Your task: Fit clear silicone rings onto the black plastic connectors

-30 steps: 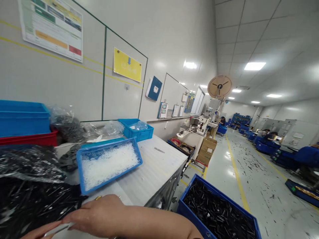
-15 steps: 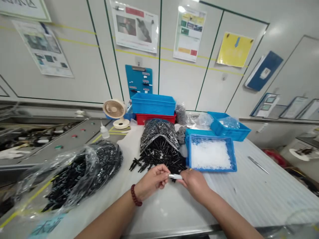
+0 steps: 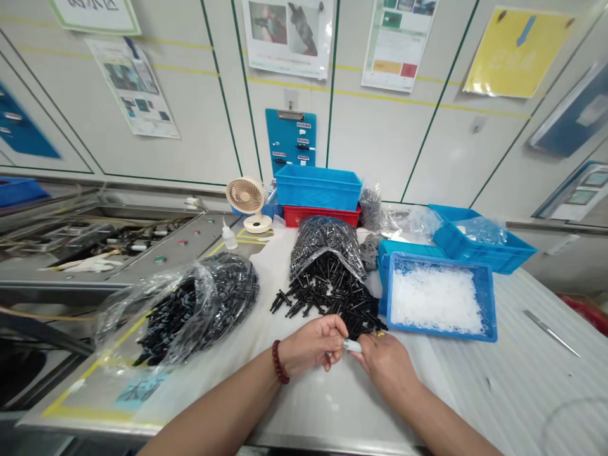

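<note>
Just in front of the pile of black parts [image 3: 327,294], both hands meet over the table. My right hand [image 3: 387,361] is wrapped round a small white cylindrical piece [image 3: 352,346]. The fingers of my left hand [image 3: 316,345] are pinched together at that piece's left end; whatever small thing they may hold there is too small to make out. A dark red bead bracelet [image 3: 280,362] is on my left wrist. The black parts spill from an open clear bag behind my hands. To their right, a blue tray [image 3: 491,304] holds small white pieces.
A second clear bag of black parts [image 3: 204,304] lies at the left. Behind are a beige fan [image 3: 246,196], a white bottle [image 3: 229,236], a blue bin [image 3: 318,188] on a red bin [image 3: 297,216], and another blue bin [image 3: 503,256]. Tweezers [image 3: 551,332] lie at the right.
The view has turned left, so the scene sits further right. My left fingers have closed up nearer my right hand, and less of the white piece shows between them.
</note>
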`<state>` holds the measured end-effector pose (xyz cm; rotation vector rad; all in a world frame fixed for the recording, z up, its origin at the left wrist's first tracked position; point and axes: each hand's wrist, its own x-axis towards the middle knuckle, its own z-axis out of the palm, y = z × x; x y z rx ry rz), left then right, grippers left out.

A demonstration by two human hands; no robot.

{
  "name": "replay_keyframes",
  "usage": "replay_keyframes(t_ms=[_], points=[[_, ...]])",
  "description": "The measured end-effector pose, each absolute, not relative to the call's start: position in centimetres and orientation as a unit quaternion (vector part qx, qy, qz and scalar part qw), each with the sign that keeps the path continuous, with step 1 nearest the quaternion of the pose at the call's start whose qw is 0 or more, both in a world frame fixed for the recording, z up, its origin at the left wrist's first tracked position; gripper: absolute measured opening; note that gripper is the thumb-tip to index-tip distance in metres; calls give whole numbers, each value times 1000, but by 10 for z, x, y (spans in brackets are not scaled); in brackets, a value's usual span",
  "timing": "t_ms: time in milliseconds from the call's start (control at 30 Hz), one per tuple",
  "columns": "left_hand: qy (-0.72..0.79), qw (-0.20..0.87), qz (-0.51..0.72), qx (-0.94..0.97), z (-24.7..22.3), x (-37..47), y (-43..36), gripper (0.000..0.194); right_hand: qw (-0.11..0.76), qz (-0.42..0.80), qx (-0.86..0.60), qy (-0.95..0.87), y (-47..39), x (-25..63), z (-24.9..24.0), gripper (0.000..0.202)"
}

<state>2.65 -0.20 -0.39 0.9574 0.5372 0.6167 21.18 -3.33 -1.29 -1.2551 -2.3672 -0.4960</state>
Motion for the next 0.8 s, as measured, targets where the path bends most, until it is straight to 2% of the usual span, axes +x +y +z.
replay_keyframes(t_ms=[133,300,367,433,467,500,567,667,800], points=[[284,786,280,472,-5,34,-2,47,224,-146,-440,-857,-33,208,-11,37],[285,721,365,515,12,31,-6,48,284,9,-456,-843,-34,215,0,33],[363,612,417,565,27,16,-9,38,303,82,-473,-824,-36,222,9,36],[489,414,430,636,41,-4,-8,21,303,141,-487,-807,-39,228,19,37],[548,298,397,673,46,-14,-6,18,303,158,-492,-801,-40,231,25,37],[594,189,337,705,48,-23,-2,23,304,169,-494,-797,-40,232,29,37],[647,50,173,741,45,-37,11,36,313,178,-491,-794,-38,230,36,37],[647,40,96,755,28,-43,30,33,325,182,-475,-797,-27,218,41,36],[632,21,83,770,14,-40,35,24,339,174,-444,-812,-8,199,41,33]])
